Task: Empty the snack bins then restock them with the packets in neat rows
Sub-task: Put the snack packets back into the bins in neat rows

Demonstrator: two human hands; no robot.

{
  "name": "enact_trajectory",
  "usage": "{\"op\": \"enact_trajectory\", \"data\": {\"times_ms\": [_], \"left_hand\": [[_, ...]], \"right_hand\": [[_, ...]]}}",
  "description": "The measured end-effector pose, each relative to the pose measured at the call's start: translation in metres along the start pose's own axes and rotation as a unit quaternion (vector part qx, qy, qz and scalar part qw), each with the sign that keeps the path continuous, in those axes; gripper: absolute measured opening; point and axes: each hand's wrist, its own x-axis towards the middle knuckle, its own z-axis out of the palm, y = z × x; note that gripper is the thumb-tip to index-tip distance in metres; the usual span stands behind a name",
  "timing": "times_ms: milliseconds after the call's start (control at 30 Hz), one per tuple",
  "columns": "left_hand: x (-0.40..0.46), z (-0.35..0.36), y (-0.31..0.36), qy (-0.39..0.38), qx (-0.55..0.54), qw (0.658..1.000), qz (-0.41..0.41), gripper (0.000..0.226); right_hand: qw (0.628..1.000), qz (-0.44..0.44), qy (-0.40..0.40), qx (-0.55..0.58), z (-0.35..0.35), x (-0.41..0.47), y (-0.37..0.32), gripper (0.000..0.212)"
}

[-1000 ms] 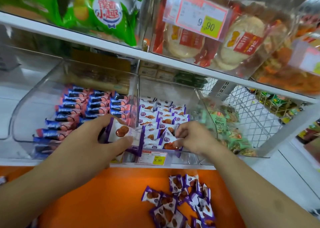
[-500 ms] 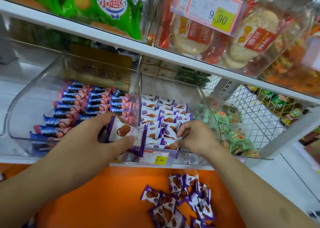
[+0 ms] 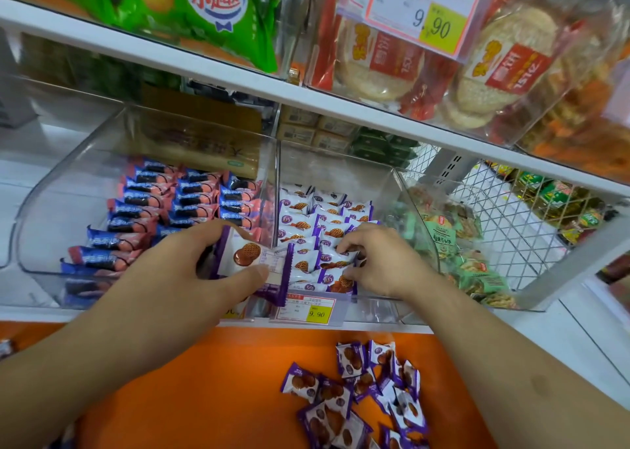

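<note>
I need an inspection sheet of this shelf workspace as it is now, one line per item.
Surface: orange ledge below the shelf.
Job's things: middle bin holds purple waffle packets in rows; left bin holds blue packets in rows; loose purple packets lie on the ledge.
Clutter: nothing seen.
Grippers: left hand holds a stack of packets; right hand pinches a packet in the front row.
Cables: nothing seen.
Surroundings: price tag, right bin of green packets, upper shelf.
</note>
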Motion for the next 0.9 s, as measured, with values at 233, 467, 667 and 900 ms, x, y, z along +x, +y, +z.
{"op": "enact_trajectory", "data": {"times_ms": [233, 467, 667, 900], "left_hand": [[0.0, 0.001, -0.002, 0.007, -0.003, 1.0, 0.006, 0.024], [-0.002, -0.001, 0.004, -0.015, -0.079, 0.996, 0.033, 0.025], [-0.006, -0.002, 0.016, -0.048, -0.106, 0.992, 0.043, 0.036], [-0.005, -0.006, 0.032, -0.058, -0.312, 0.938, -0.143, 0.04]], "right_hand": [[0.999, 0.022, 0.002, 0.036, 0.0, -0.003, 0.004, 0.047], [0.949, 0.025, 0.073, 0.304, -0.035, -0.04, -0.047, 0.02], [0.907, -0.035, 0.011, 0.42, -0.048, -0.076, -0.112, 0.007], [0.884, -0.078, 0.241, 0.394, -0.051, -0.086, -0.11, 0.023]]}}
